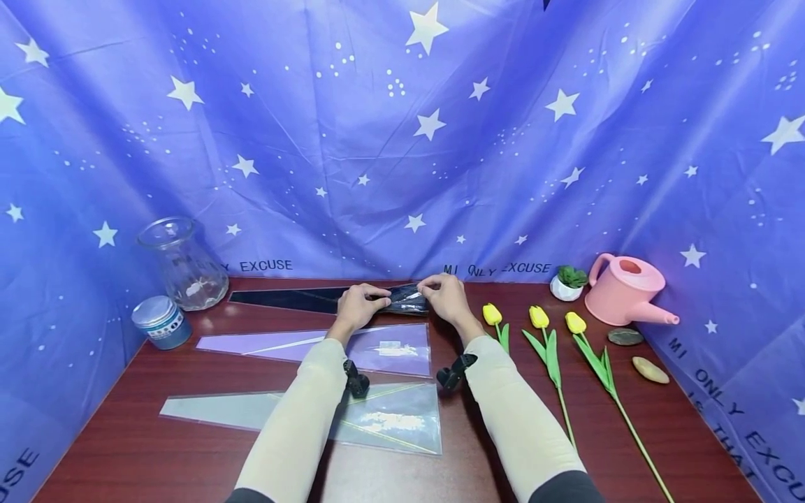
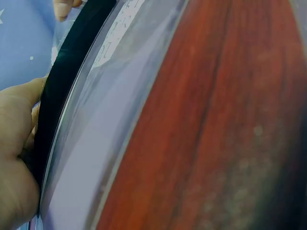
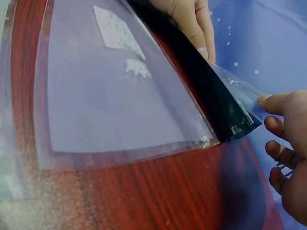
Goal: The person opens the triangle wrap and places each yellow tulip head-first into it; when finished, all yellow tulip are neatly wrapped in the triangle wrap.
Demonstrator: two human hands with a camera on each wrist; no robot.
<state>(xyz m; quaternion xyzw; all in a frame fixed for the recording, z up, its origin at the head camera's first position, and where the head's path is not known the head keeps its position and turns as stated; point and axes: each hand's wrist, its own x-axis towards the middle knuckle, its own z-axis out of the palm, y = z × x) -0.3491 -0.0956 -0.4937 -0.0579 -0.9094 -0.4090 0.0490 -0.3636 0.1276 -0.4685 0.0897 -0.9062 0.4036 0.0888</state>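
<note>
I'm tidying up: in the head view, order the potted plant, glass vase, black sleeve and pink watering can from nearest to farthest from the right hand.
1. Black sleeve: its right end touches the right hand.
2. Potted plant: to the hand's right.
3. Pink watering can: farther right.
4. Glass vase: far left.

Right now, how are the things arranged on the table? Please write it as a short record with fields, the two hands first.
Left hand: grips the black plastic sleeve
Right hand: pinches the same sleeve near its wide end
Other sleeves: purple sleeve in the middle, pale sleeve nearest the person
Flowers: three yellow tulips
Left side: glass vase, blue jar
Right side: small plant, pink watering can, two stones
</note>
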